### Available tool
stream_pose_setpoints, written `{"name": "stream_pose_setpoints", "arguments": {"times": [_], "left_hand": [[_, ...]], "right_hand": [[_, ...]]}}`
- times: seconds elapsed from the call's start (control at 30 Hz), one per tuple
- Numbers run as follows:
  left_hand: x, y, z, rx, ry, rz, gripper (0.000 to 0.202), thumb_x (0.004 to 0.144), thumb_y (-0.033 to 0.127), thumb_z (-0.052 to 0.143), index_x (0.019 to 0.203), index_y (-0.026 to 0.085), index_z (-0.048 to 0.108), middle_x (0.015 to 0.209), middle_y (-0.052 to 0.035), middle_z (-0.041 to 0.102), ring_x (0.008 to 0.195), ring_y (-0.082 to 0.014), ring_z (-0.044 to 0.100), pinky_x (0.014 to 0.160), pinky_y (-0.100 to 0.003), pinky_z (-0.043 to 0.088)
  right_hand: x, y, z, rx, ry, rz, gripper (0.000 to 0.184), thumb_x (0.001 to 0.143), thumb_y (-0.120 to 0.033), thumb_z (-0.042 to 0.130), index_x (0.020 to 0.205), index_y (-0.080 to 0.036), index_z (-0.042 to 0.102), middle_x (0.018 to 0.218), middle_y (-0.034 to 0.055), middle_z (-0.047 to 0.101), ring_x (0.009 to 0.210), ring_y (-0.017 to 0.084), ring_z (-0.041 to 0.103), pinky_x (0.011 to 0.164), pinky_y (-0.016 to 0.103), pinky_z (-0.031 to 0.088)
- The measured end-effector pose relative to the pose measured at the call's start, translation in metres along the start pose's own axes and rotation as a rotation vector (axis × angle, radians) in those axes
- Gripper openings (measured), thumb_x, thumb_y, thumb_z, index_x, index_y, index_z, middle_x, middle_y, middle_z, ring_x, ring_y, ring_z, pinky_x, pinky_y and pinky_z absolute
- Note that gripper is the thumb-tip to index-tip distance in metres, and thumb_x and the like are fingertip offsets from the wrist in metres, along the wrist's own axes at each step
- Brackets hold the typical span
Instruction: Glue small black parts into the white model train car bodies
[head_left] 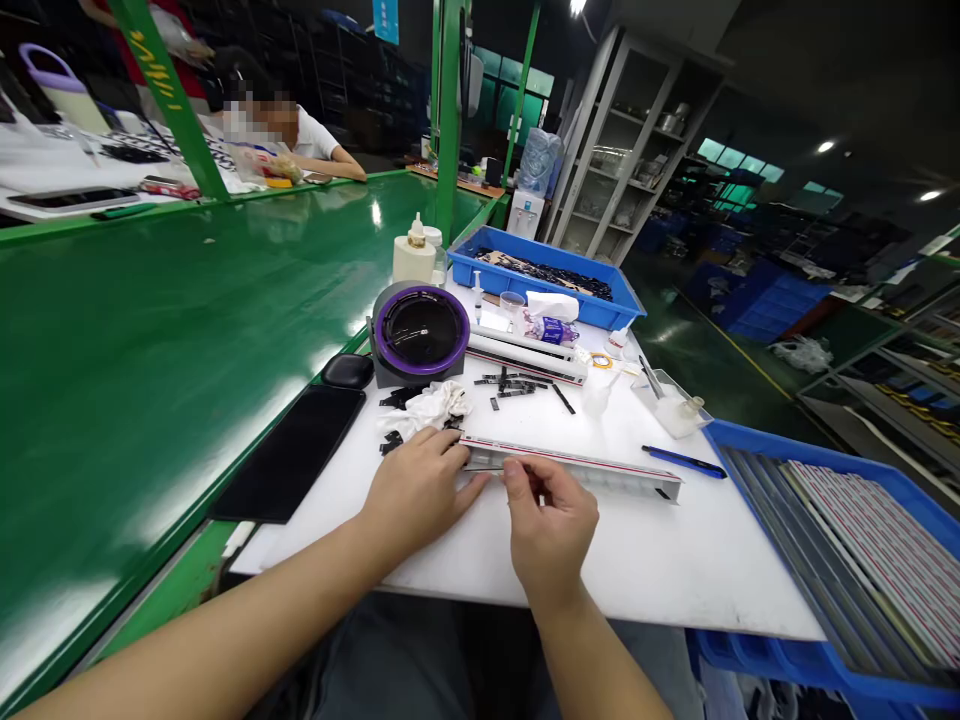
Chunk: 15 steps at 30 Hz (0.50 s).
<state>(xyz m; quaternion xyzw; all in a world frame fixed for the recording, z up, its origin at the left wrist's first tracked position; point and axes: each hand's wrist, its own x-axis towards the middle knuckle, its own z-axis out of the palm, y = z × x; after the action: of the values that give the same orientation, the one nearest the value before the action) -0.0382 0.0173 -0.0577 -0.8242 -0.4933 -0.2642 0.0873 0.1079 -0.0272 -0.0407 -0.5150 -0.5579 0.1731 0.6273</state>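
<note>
What a crowded white tabletop (675,570) that was, with the purple-ringed round device (422,335) standing tall on it! Right in front of the device lay a crumpled white cloth (429,408); just to its right came pale bars (525,355), a scatter of short black strips (523,384) nearer than those. Behind and to its right sat the blue bin (626,305)! Out in front and right of it stretched a red-lined bar (634,474), and farther right still, a blue pen (684,461)!
</note>
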Motion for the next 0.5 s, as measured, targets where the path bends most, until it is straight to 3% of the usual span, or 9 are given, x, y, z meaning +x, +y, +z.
{"name": "stream_pose_setpoints", "arguments": {"times": [0.37, 0.5], "left_hand": [[-0.001, -0.001, 0.001, -0.026, 0.002, -0.006, 0.025, 0.085, 0.039, 0.06, 0.084, 0.017, 0.071, 0.099, -0.0088, 0.072, 0.091, -0.0262, 0.064, 0.077, -0.04, 0.057], [0.0, -0.001, 0.001, -0.005, -0.005, 0.0, 0.028, 0.084, 0.042, 0.061, 0.087, 0.017, 0.071, 0.1, -0.009, 0.071, 0.092, -0.0274, 0.064, 0.077, -0.041, 0.057]], "right_hand": [[0.001, 0.006, 0.007, -0.027, -0.032, 0.021, 0.013, 0.083, -0.029, 0.068, 0.083, -0.017, 0.073, 0.07, 0.0006, 0.069, 0.058, 0.011, 0.058, 0.057, 0.024, 0.049], [0.01, -0.008, -0.01, 0.036, 0.096, 0.049, 0.015, 0.081, -0.032, 0.07, 0.083, -0.017, 0.072, 0.07, 0.0016, 0.07, 0.056, 0.011, 0.059, 0.053, 0.023, 0.049]]}}
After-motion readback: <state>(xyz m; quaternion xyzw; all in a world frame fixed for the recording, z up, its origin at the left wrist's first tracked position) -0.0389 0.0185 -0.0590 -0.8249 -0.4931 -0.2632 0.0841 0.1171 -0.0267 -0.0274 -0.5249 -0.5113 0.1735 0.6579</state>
